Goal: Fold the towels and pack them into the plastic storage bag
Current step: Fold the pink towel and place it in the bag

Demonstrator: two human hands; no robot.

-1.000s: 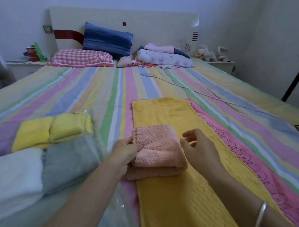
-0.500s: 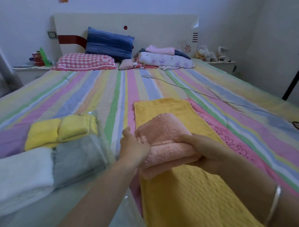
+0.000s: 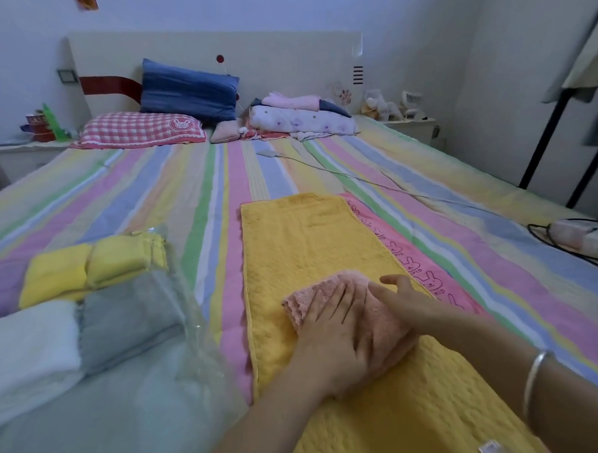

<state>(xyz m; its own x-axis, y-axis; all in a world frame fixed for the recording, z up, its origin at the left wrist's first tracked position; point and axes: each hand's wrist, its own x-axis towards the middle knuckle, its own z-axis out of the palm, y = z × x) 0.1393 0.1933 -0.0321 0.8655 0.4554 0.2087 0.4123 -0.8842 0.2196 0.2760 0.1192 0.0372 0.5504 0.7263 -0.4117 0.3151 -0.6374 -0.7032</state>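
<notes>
On the yellow towel (image 3: pixel 301 240), the left hand (image 3: pixel 333 331) lies flat on the folded pink towel (image 3: pixel 296 303), fingers (image 3: pixel 325 302) straight; the right hand (image 3: pixel 407 303) touches its right side, fingers open

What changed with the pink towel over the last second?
The pink towel, lifted in both hands half a second ago, is down on the yellow towel again. The left hand released its grip and presses flat on top; the right hand touches its right side. The plastic storage bag stayed put.
</notes>
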